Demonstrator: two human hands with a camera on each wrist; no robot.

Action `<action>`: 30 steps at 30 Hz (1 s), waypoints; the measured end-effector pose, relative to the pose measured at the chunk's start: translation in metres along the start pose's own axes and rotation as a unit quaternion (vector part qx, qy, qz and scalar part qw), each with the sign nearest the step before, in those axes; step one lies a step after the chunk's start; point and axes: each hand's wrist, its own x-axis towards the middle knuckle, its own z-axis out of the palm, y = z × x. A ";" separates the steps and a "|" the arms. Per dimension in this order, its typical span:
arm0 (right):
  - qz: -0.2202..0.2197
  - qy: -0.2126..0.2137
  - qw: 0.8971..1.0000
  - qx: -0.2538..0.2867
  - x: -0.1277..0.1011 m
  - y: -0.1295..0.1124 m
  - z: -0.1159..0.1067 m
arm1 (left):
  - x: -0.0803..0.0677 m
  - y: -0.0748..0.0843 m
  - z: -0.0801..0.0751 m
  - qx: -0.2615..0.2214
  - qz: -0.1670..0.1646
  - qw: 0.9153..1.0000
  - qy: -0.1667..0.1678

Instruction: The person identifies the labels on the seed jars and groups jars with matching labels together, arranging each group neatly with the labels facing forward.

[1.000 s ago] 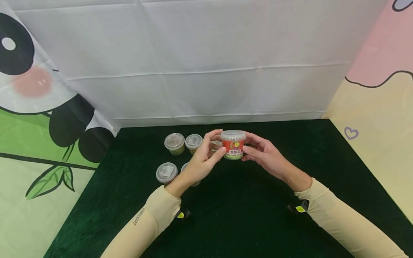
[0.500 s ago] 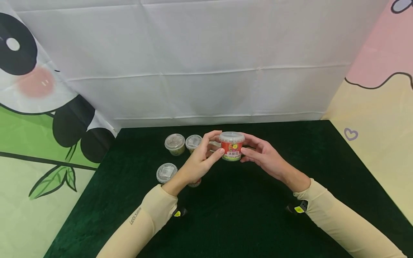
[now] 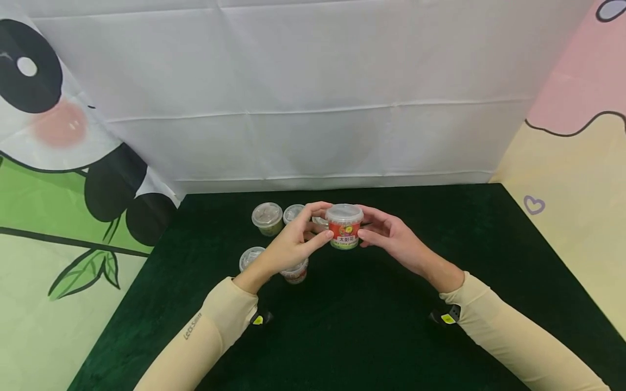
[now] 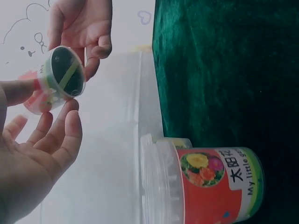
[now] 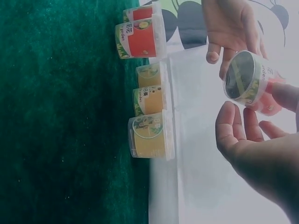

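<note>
A small clear plastic cup (image 3: 344,231) with a clear lid and a red flower label is held upright in the head view. My left hand (image 3: 290,244) pinches its left side, thumb in front and fingers behind. On the opposite side my right hand (image 3: 398,241) grips it the same way. The cup's clear base (image 4: 68,74) shows above the table level in the left wrist view. Similar cups stand behind and under the left arm: a back-left cup (image 3: 267,217), a small-lidded cup (image 3: 293,212), a front-left cup (image 3: 251,257) and a front red-labelled cup (image 3: 296,272).
Dark green cloth (image 3: 371,326) covers the table. A white curtain (image 3: 313,108) hangs along its back edge, with printed cloths at both sides. Cups with yellow labels (image 5: 149,100) show in the right wrist view; one more cup may be partly hidden behind the left fingers.
Both hands have shifted a little left and nearer with the cup still between them. The left forearm now covers more of the front-left cup and less of the front red-labelled one.
</note>
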 end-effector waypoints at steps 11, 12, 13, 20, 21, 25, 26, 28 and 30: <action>0.007 -0.027 0.997 -0.076 0.003 0.009 0.006 | -0.004 -0.008 -0.002 0.025 -0.038 0.998 -0.039; 0.006 -0.030 0.997 -0.078 0.003 0.011 0.007 | -0.005 -0.009 -0.001 0.025 -0.038 0.998 -0.043; 0.004 -0.033 0.996 -0.081 0.003 0.012 0.007 | -0.005 -0.011 -0.001 0.026 -0.039 0.998 -0.047; 0.010 -0.064 0.993 -0.095 0.007 0.029 0.014 | -0.010 -0.020 -0.001 0.054 -0.049 0.995 -0.069; 0.012 -0.068 0.993 -0.098 0.008 0.032 0.015 | -0.011 -0.021 -0.001 0.061 -0.052 0.994 -0.070; 0.014 -0.078 0.991 -0.111 0.014 0.040 0.016 | -0.011 -0.026 -0.003 0.099 -0.058 0.990 -0.078; 0.013 -0.080 0.990 -0.113 0.015 0.042 0.016 | -0.010 -0.028 -0.003 0.110 -0.057 0.989 -0.082; 0.009 -0.085 0.989 -0.119 0.017 0.045 0.016 | -0.010 -0.030 -0.003 0.135 -0.055 0.986 -0.087; 0.003 -0.088 0.989 -0.121 0.017 0.048 0.016 | -0.009 -0.032 -0.003 0.163 -0.051 0.981 -0.090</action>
